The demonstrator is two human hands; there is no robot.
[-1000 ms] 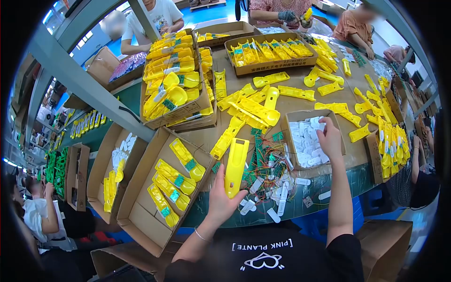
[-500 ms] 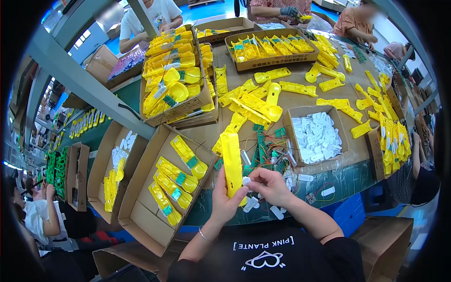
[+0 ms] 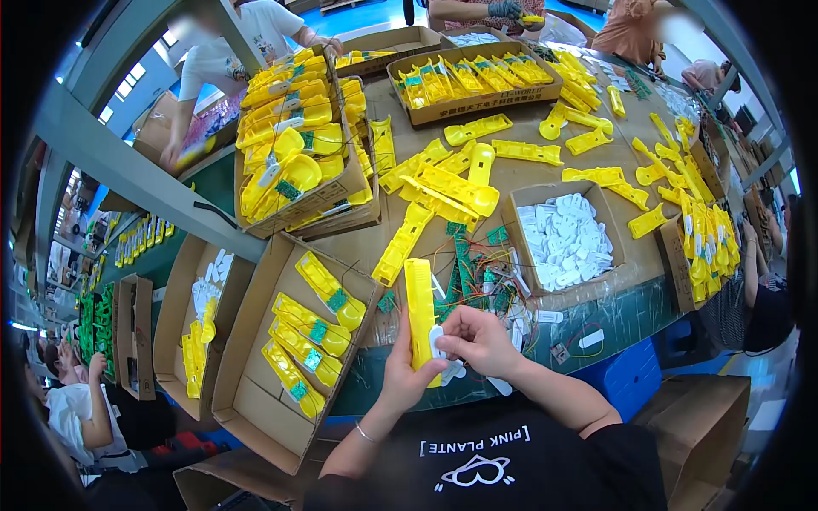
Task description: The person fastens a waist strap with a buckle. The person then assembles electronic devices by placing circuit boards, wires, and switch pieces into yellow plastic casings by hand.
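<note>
In the head view, the left hand [image 3: 405,375] holds a long yellow casing [image 3: 419,298] near the front edge of the table [image 3: 626,294], its grip closed around the lower end, with the thumb on one side and the fingers on the other. The casing stands nearly upright in the view, its top end pointing away from the wearer. The right hand [image 3: 483,342] is beside it, its grip pinching a small white piece [image 3: 437,342] between thumb and forefinger, up against the casing's lower right side; whether the piece is seated there cannot be told. Just beyond the hands lie green circuit boards [image 3: 461,264] tangled with thin wires. To their right, a small carton [image 3: 554,189] holds a heap of white parts [image 3: 562,243]. To the left, an open cardboard tray [image 3: 264,407] contains four yellow shells [image 3: 313,332], each with a green board attached. Further back, loose yellow parts [image 3: 447,192] are scattered over the table, some overlapping, between a heaped carton [image 3: 317,206] on the left and a printed box [image 3: 486,108] filled with a row of yellow parts. At the far side, a co-worker's gloved hand [image 3: 504,9] is near another yellow part.
</note>
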